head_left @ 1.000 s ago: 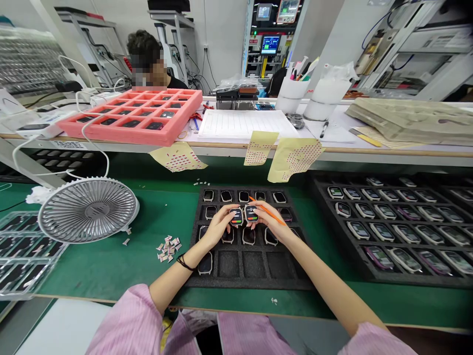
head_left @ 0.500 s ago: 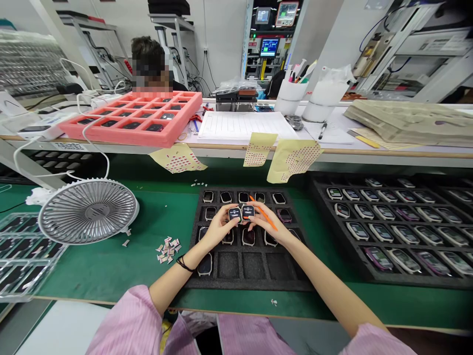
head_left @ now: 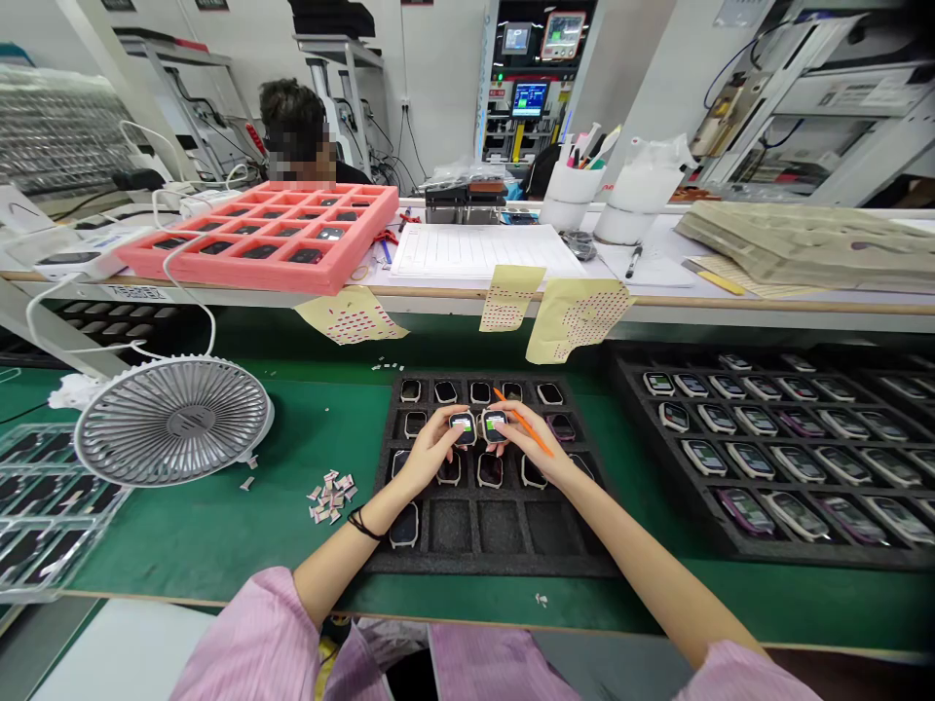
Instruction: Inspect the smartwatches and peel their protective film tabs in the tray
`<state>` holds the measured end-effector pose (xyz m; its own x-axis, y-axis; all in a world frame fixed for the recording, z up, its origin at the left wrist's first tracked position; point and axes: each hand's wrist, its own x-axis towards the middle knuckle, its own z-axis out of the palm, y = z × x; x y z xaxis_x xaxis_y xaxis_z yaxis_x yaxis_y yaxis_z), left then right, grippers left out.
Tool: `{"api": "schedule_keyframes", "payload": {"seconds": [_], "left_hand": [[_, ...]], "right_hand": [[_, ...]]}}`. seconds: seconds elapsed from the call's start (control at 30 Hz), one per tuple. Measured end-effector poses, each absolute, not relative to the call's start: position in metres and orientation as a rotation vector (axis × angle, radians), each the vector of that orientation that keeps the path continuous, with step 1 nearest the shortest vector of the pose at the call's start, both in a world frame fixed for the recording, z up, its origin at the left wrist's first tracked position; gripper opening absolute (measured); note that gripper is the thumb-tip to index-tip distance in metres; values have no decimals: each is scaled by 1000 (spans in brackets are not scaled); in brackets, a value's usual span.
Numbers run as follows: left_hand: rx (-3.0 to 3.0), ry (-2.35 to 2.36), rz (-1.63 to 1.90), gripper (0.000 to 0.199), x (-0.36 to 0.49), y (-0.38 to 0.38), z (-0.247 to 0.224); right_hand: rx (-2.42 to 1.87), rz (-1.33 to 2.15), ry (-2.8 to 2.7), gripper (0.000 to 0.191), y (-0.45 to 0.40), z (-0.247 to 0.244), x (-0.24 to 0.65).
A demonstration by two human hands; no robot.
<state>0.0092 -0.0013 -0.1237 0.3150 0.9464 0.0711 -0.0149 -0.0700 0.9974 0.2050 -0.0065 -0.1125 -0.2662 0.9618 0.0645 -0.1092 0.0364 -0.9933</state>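
Two smartwatches without straps are held side by side above a black foam tray point(head_left: 447, 563). My left hand point(head_left: 434, 443) is closed on the left smartwatch point(head_left: 462, 425), its thumb on the lit screen. The right smartwatch point(head_left: 495, 423) sits in my right hand point(head_left: 527, 433), whose thumb also touches the screen. A thin orange stick point(head_left: 527, 424), possibly a pen or pick, is tucked in the right hand too. Both screens show white and green areas. More watches lie in the tray's pockets below, partly covered by my hands.
A second black tray point(head_left: 705, 511) full of watches lies at right. At left are a grey fan point(head_left: 175, 419), small tags point(head_left: 332, 497) and a clear plastic tray point(head_left: 62, 506). A pink foam tray point(head_left: 336, 273) rests on the shelf; a person point(head_left: 296, 127) is behind it.
The two watch screens have gone from dark with white text to white and green. The watches are slightly farther apart. Both hands still hold them over the tray.
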Motion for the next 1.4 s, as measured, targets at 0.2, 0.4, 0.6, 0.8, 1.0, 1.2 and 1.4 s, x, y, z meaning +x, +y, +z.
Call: {"api": "schedule_keyframes", "payload": {"seconds": [0.2, 0.4, 0.6, 0.8, 1.0, 1.2, 1.4], "left_hand": [[1426, 934, 1035, 40, 9, -1, -125], [1393, 928, 1039, 45, 9, -1, -127], [1457, 948, 1047, 48, 10, -2, -127], [1415, 980, 1038, 35, 10, -1, -122], [1438, 1037, 1040, 36, 9, -3, -115], [1427, 1027, 1010, 37, 9, -3, -116], [1408, 1002, 1008, 35, 9, -1, -120]], "right_hand": [[-944, 1437, -1357, 26, -7, -112, 206], [-841, 1444, -1444, 45, -4, -119, 206], [-906, 1409, -1425, 38, -4, -117, 206], [-998, 1392, -1371, 22, -7, -112, 204], [-1058, 1378, -1311, 21, -6, -112, 202], [-1047, 1395, -1318, 21, -7, -110, 202], [-1081, 1383, -1315, 21, -8, -110, 202]]}}
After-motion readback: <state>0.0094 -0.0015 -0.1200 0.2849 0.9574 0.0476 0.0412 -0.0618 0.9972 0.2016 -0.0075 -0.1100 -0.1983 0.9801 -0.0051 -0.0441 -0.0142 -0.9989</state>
